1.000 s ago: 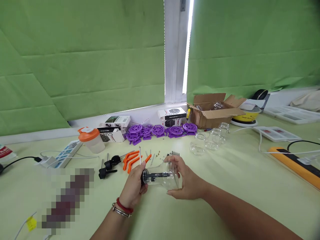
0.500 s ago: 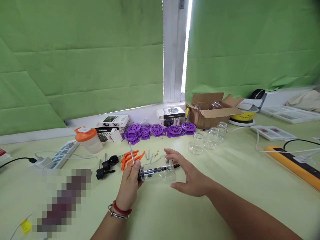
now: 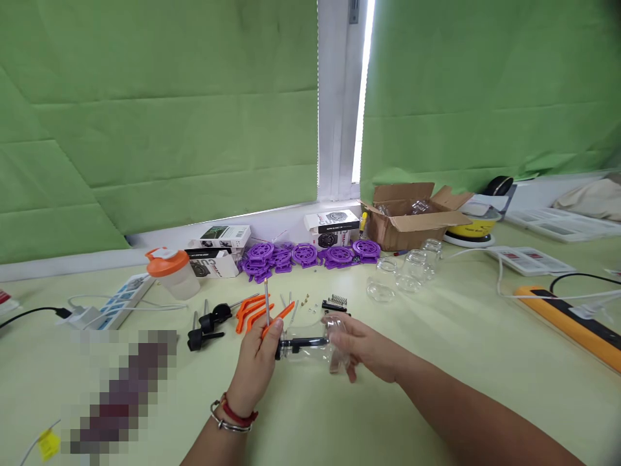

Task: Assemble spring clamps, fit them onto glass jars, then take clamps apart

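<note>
A clear plastic bottle-shaped part (image 3: 310, 336) lies sideways between my hands, with a black rod inside it. My left hand (image 3: 259, 346) is closed round its narrow end at a black collar; a thin metal rod (image 3: 266, 303) stands up from this hand. At the wide right end, my right hand (image 3: 363, 346) wraps its fingers round the clear rim. Just beyond are orange handles (image 3: 250, 310), small brass pieces (image 3: 305, 301), thin metal pins and a spring (image 3: 338, 299) beside black parts. Black knobs with rods (image 3: 206, 323) lie to the left.
Purple wheel-like parts (image 3: 305, 254) and printed boxes (image 3: 218, 262) line the wall. A cardboard box (image 3: 412, 223) and clear cups (image 3: 412, 268) are at back right. An orange-lidded shaker (image 3: 172, 272) and power strip (image 3: 126, 298) are left; an orange-black strip (image 3: 572, 317) is right.
My right hand has closed from spread fingers onto the wide end of the clear part. The upright metal rod has tilted less, and the spring and black parts have come into sight.
</note>
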Tool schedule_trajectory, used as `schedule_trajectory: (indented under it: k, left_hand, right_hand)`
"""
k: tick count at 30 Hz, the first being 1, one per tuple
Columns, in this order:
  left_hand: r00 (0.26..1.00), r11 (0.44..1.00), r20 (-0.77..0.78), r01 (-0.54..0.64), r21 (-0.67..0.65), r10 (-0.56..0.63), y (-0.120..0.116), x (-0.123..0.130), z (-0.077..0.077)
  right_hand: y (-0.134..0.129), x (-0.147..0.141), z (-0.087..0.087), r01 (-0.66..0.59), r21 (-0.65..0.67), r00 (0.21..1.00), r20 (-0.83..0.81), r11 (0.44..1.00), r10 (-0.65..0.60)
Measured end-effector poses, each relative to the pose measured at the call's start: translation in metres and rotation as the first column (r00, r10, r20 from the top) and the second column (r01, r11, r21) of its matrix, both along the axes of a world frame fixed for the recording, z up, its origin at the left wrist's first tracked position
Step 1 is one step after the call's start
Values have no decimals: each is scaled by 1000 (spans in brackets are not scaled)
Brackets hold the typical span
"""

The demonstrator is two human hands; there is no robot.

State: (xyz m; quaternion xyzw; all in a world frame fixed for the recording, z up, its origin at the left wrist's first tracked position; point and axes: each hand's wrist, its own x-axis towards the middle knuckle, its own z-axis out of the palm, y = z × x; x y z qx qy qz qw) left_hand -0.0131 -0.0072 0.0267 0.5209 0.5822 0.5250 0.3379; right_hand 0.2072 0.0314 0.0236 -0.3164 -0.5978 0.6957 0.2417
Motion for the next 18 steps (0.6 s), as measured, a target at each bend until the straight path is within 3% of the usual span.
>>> schedule_trajectory:
  k: [1,3,4,6,8,9,10,12,13,15,17,18]
  left_hand:
    - [1000,999,22,7,-42,-6,0,0,1]
    - [996,989,85,29,-144,-17,0,0,1]
    - [995,987,99,26,-159,-10,-1,1,2]
    - [998,994,63,30,-105,-24,-2,2,2]
    - [998,999,-22,53,-5,-53,-3,3,3]
    - [997,998,-53,64,23,-63,-3,3,3]
    - [996,997,-60,73,25,-72,-3,3,4]
    - [998,996,21,65,-53,-64,-2,1,5]
    - [995,991,98,48,-125,-36,0,-1,5]
    - [962,960,267,26,-279,52,4,-7,4]
    - [911,934,391,23,-357,128,8,-13,2]
    - [888,934,435,17,-356,149,9,-16,1]
  right_hand:
    - [-1,0,1,13,117,1000,14,993,-15]
    - [-2,1,3,67,371,998,-6,926,-70]
    - [-2,1,3,99,422,995,-35,901,-93]
    - [-1,-1,0,121,288,992,-73,950,-105]
    - [0,-3,-6,55,18,998,-28,998,-54]
    - [0,-4,-8,11,-41,1000,10,999,-11]
    - [0,-4,-9,-7,-17,999,47,1000,8]
    - [-1,-2,-7,20,280,994,100,960,-50]
    - [-2,-1,-5,39,486,989,105,873,-102]
    - [-3,4,-1,18,803,979,108,596,-175]
    - [-2,13,1,-20,933,968,108,359,-226]
    - [-1,19,-1,-8,957,960,89,291,-266]
